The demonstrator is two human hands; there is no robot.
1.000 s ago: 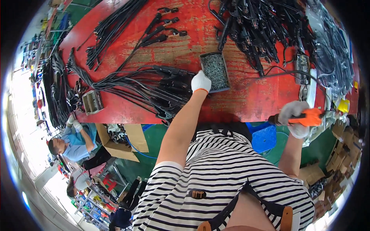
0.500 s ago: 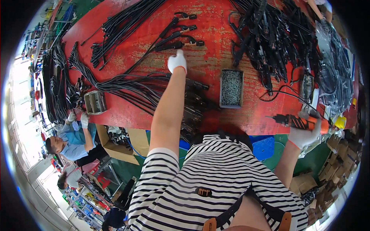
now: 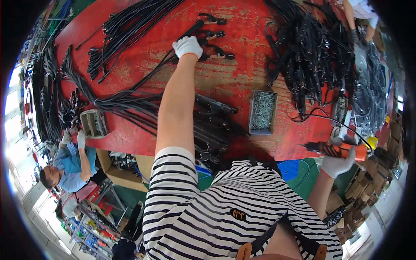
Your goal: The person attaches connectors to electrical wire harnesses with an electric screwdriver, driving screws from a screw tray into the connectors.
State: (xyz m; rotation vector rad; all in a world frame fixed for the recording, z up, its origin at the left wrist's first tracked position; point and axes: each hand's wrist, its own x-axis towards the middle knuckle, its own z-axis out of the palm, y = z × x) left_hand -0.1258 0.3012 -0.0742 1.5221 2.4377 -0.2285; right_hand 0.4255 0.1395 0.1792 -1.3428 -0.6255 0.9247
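Observation:
My left hand (image 3: 187, 47), in a white glove, reaches far across the red table (image 3: 242, 73). Its curled fingers lie over the handle end of a black welding clamp (image 3: 220, 56), hiding that handle. Two more black clamps with brass-coloured jaws, the middle clamp (image 3: 212, 35) and the far clamp (image 3: 211, 20), lie beside it, cables trailing to the left. At the right table edge my gloved right hand (image 3: 340, 162) is wrapped round an orange and black electric screwdriver (image 3: 342, 151). The tool's tip points left, and a black cord runs from its rear.
Between my arms sits an open box of small screws (image 3: 263, 112). Black cable bundles (image 3: 134, 26) spread over the left side, and a heap of black clamps (image 3: 310, 52) lies far right. A co-worker (image 3: 71, 169) handles parts at the left beside another small box (image 3: 94, 124).
My left hand has moved farther out and left, onto the clamp's handle, with its fingers curling down. The right hand keeps its hold on the screwdriver. The whole view has shifted slightly.

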